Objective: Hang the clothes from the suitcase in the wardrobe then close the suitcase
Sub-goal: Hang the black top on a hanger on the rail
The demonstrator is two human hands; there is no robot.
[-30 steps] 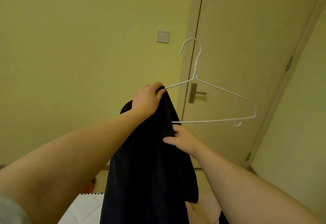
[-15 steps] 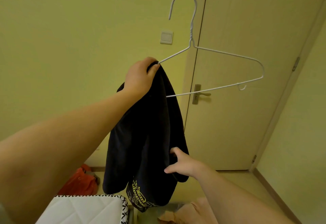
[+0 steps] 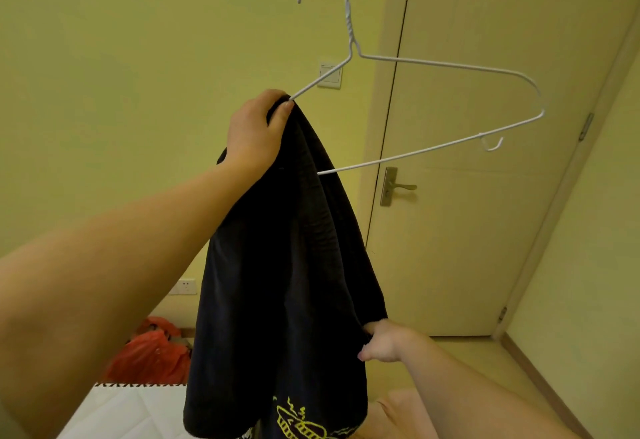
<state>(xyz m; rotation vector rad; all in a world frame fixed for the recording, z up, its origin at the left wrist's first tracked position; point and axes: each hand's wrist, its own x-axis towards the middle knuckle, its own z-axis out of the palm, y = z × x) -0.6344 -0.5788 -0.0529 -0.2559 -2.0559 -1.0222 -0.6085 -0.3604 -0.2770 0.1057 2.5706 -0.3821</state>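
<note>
A: Which step is the person at?
B: Dressing the hanger, by my judgement. Behind is only a shut door. No wardrobe shows, and the suitcase cannot be made out.
A: Where is the shirt?
B: The dark shirt hangs in the air, bunched over the left end of the wire hanger. The hanger's right arm is bare and its hook points up.
A: And the hands?
B: The left hand is raised, with its fingers clamped on that hanger end and the cloth there. The right hand is low at the shirt's right edge. Its fingers go behind the cloth, so probably they pinch it.
A: What does the next move need?
B: The right hand should draw the cloth over the bare arm, so the shirt sits evenly before it goes to the wardrobe.
</note>
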